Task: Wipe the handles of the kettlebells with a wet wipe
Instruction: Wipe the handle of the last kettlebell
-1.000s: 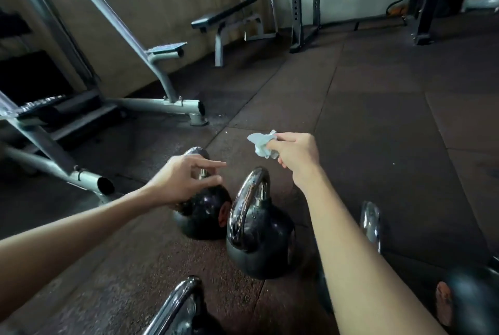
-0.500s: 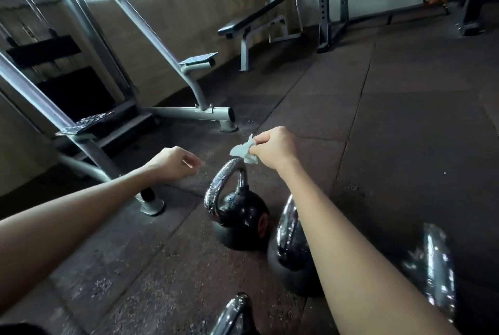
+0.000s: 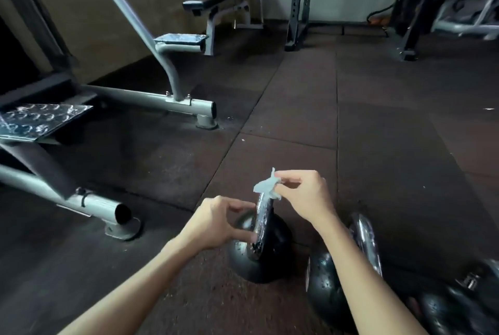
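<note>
Wet wipe (image 3: pixel 266 186) pinched in right hand (image 3: pixel 305 197), touching top of kettlebell handle (image 3: pixel 262 222); handle's arc descending below; left hand (image 3: pixel 216 224) gripping its left side.

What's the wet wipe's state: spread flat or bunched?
Bunched. The wet wipe is a crumpled wad pinched by the right hand at the top of the kettlebell handle, corners sticking out.

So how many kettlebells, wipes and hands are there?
Kettlebells: 3 (one cut off at the edge)
Wet wipe: 1
Hands: 2 (left hand, right hand)
Total: 6
</note>
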`<state>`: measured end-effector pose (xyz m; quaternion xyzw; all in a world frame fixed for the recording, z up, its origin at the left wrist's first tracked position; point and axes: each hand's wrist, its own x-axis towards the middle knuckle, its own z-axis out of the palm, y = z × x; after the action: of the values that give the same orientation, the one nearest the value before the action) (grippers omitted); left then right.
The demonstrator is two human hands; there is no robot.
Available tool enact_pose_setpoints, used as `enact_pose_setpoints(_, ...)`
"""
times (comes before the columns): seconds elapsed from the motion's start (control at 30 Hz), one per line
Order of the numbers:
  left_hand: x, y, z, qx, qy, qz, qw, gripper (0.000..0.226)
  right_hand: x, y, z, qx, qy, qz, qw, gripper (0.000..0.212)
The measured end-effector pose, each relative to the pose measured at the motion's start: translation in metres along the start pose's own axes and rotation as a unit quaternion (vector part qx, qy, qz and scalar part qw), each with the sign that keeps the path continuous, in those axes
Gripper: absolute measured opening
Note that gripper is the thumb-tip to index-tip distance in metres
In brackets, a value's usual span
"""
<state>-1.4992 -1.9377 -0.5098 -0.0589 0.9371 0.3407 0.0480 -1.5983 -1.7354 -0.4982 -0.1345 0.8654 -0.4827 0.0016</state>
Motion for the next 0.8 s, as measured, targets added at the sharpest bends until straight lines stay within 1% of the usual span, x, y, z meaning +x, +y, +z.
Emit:
enact_pose_setpoints(0.07, 0.004, -0.011, 0.006, -0.047, -0.016, -0.004, 0.999, 0.075, 0.001, -0.001, 0.0, -0.034, -0.031, -0.012, 0.999, 0.024)
enact_pose_setpoints(0.17, 0.013, -0.017, 0.009, -0.088, -0.068, -0.011, 0.994, 0.065, 0.003, -0.006, 0.004, -0.095, -0.067, -0.033, 0.993, 0.026)
enact_pose_setpoints(0.3, 0.019, -0.018, 0.007, -0.08, -0.082, -0.001, 0.993, 0.064, 0.001, -0.006, 0.006, -0.163, -0.102, -0.05, 0.98, 0.023)
enact_pose_setpoints(0.4, 0.021, -0.018, 0.006, -0.079, -0.097, 0.016, 0.992, 0.052, -0.017, -0.002, 0.002, -0.223, -0.12, -0.086, 0.963, 0.022)
enact_pose_setpoints(0.47, 0.019, -0.018, 0.007, -0.092, -0.099, 0.018, 0.991, 0.055, -0.024, -0.002, -0.002, -0.194, -0.105, -0.089, 0.971, 0.023)
enact_pose_setpoints(0.53, 0.017, -0.019, 0.009, -0.098, -0.097, 0.004, 0.99, 0.063, -0.017, -0.005, 0.001, -0.156, -0.055, -0.085, 0.982, 0.024)
enact_pose_setpoints(0.57, 0.016, -0.019, 0.011, -0.101, -0.095, -0.002, 0.99, 0.068, -0.009, -0.008, 0.004, -0.146, -0.042, -0.086, 0.985, 0.023)
enact_pose_setpoints(0.63, 0.011, -0.021, 0.015, -0.121, -0.085, -0.009, 0.989, 0.069, 0.004, -0.013, 0.014, -0.148, -0.061, -0.092, 0.983, 0.021)
enact_pose_setpoints(0.7, 0.007, -0.023, 0.018, -0.129, -0.074, -0.012, 0.989, 0.064, 0.009, -0.013, 0.021, -0.166, -0.081, -0.097, 0.978, 0.018)
enact_pose_setpoints(0.77, 0.003, -0.024, 0.022, -0.123, -0.068, -0.012, 0.99, 0.056, 0.001, -0.012, 0.021, -0.171, -0.095, -0.115, 0.974, 0.015)
enact_pose_setpoints(0.8, 0.002, -0.024, 0.023, -0.121, -0.065, -0.011, 0.99, 0.047, -0.006, -0.01, 0.02, -0.168, -0.111, -0.135, 0.97, 0.014)
